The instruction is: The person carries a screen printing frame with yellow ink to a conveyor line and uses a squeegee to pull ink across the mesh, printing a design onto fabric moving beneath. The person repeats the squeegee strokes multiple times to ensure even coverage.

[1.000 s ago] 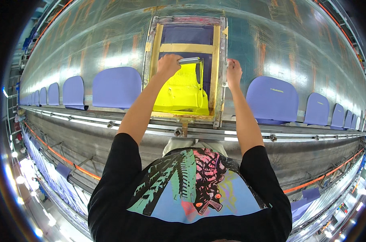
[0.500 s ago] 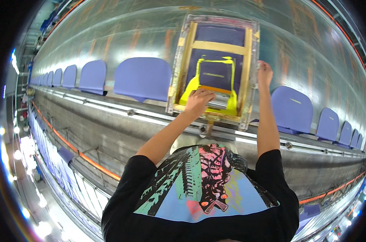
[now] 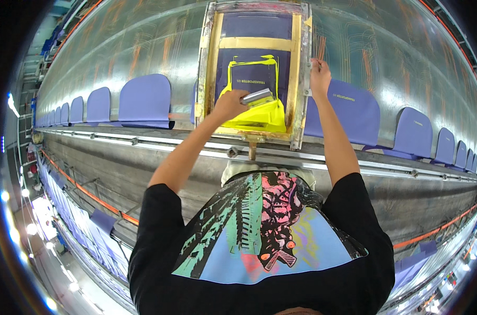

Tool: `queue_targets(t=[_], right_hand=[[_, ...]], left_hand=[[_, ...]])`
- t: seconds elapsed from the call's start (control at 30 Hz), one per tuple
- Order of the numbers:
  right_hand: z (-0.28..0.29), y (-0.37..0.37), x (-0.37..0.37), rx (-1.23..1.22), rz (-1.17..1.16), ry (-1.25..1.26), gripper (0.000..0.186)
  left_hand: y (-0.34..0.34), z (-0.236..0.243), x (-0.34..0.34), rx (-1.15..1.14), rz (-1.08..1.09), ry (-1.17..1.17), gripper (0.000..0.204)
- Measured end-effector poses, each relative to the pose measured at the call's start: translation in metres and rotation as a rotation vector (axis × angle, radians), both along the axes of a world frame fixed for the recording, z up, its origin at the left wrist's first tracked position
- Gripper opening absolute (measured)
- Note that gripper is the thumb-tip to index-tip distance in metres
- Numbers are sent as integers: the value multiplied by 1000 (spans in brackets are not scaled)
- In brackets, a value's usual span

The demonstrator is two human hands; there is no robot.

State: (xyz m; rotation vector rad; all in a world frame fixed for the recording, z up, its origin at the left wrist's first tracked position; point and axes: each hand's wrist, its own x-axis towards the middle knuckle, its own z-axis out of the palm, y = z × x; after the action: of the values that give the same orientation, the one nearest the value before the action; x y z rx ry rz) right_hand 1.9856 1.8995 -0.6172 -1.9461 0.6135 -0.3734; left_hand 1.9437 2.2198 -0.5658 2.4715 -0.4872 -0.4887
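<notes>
- Gripping the squeegee (image 3: 257, 96), the left hand (image 3: 230, 106) has moved from the frame's (image 3: 203, 68) near end toward its middle; that stroke seems over.
- Yellow ink (image 3: 259, 118) lies in the frame's near half.
- The right hand (image 3: 320, 77) is at the frame's right rail, grip unclear.

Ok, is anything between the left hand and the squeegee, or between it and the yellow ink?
Nothing visible: the left hand grips the squeegee directly, and no object shows between it and the yellow ink; contact there is unclear.
</notes>
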Motion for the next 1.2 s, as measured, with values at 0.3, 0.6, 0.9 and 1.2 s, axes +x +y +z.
queue_targets(t=[0.3,0.6,0.9,1.2], right_hand=[[-15,23,4,-70,-29,-22,21],[-11,24,8,-41,1,58,24],[-27,13,12,9,-3,74,25],[-29,15,15,2,10,26,25]], left_hand=[[19,-13,43,165,-400,530,48],[5,30,146,187,-100,49,43],[3,-47,-4,53,-31,-668,31],[-7,-7,83,154,46,-460,33]])
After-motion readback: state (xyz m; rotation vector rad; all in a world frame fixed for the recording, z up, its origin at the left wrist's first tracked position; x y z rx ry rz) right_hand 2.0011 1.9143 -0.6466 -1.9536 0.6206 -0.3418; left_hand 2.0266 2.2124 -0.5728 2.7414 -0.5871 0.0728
